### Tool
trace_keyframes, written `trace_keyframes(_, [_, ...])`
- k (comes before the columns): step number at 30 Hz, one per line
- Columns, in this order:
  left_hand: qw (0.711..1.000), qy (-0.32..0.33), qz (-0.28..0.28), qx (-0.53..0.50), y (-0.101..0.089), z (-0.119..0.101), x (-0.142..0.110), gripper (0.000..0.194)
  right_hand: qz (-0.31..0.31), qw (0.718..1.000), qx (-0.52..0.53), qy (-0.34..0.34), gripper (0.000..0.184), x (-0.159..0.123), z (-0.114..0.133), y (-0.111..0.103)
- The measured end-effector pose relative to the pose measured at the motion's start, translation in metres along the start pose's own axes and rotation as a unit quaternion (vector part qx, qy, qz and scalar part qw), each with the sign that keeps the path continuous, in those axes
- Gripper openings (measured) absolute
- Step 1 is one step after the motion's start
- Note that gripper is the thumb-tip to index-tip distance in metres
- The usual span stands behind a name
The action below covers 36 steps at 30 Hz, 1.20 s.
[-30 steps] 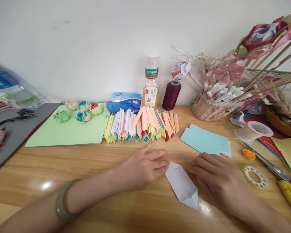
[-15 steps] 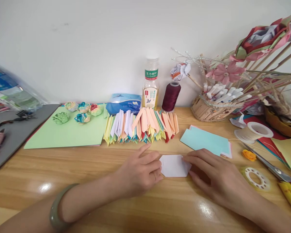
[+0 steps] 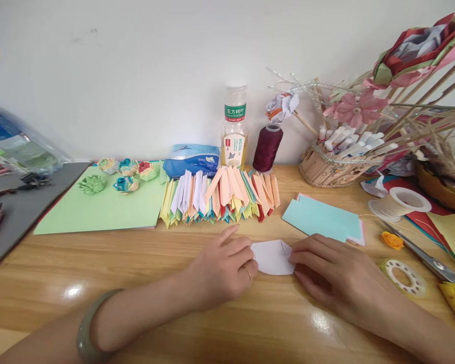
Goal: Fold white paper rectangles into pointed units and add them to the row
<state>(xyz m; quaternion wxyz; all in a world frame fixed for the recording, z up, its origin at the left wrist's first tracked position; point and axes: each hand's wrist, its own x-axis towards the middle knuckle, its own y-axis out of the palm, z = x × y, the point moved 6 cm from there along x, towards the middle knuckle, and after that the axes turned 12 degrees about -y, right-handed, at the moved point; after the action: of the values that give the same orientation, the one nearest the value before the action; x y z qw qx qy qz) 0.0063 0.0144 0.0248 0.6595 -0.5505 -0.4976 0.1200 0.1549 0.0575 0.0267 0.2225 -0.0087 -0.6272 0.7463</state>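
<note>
A small white sheet of folded paper (image 3: pixel 272 258) lies between my hands on the wooden table, its corners folded in. My left hand (image 3: pixel 227 265) pinches its left end, with the index finger lifted away. At the right end, my right hand (image 3: pixel 331 270) grips the paper between thumb and fingertips, which cover that corner. Just beyond stands a row of folded paper strips (image 3: pixel 220 197) in several colours. A stack of light blue paper (image 3: pixel 322 217) lies past my right hand.
Paper flowers (image 3: pixel 126 184) sit on green sheets (image 3: pixel 98 215) at left. Behind stand a tissue pack (image 3: pixel 191 161), a bottle (image 3: pixel 235 126) and a maroon thread spool (image 3: pixel 267 149). Tape (image 3: pixel 404 278), scissors (image 3: pixel 436 265), a white spool (image 3: pixel 400 202) and a basket (image 3: pixel 324 164) are at right.
The white paper has turned from slanting to lying level between my hands. My right hand has closed on its right end, and my left fingers have curled onto the left end.
</note>
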Motion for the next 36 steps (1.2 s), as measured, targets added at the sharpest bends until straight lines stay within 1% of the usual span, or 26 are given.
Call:
trace_keyframes(3, [0.994,-0.081,0.025,-0.073,0.003,0.009,0.003,0.019,0.008,1.000,0.020,0.016,0.013,0.000,-0.003,0.001])
trace_keyframes(7, [0.972,-0.169,0.057,-0.153,0.007,0.015,0.004,0.011,0.001,0.998,0.052,0.048,0.015,-0.005,-0.010,0.005])
trace_keyframes(12, [0.952,-0.231,0.091,-0.181,0.011,0.017,0.002,0.007,-0.018,0.987,0.117,0.107,0.017,-0.011,-0.018,0.012])
trace_keyframes(16, [0.934,-0.274,0.116,-0.199,0.014,0.021,0.000,0.011,-0.023,0.966,0.187,0.179,0.018,-0.011,-0.028,0.018])
trace_keyframes(18, [0.930,-0.282,0.119,-0.204,0.014,0.022,0.000,0.009,-0.016,0.957,0.209,0.202,0.021,-0.011,-0.031,0.022])
trace_keyframes(19, [0.930,-0.282,0.118,-0.203,0.014,0.022,0.000,0.007,-0.016,0.955,0.214,0.204,0.022,-0.011,-0.032,0.023])
trace_keyframes(24, [0.943,-0.262,0.084,-0.185,0.011,0.018,0.000,0.008,-0.027,0.965,0.194,0.174,0.025,-0.011,-0.030,0.024])
trace_keyframes(27, [0.946,-0.262,0.069,-0.180,0.011,0.017,0.000,0.009,-0.035,0.971,0.169,0.167,0.024,-0.012,-0.028,0.022])
trace_keyframes(31, [0.944,-0.270,0.068,-0.179,0.012,0.017,0.001,0.009,-0.011,0.971,0.181,0.157,0.015,-0.012,-0.026,0.021])
trace_keyframes(33, [0.942,-0.272,0.066,-0.184,0.012,0.018,0.002,0.011,-0.006,0.969,0.188,0.161,0.014,-0.011,-0.027,0.021])
trace_keyframes(36, [0.943,-0.269,0.059,-0.188,0.011,0.017,0.004,0.012,-0.011,0.966,0.187,0.177,0.021,-0.010,-0.027,0.021])
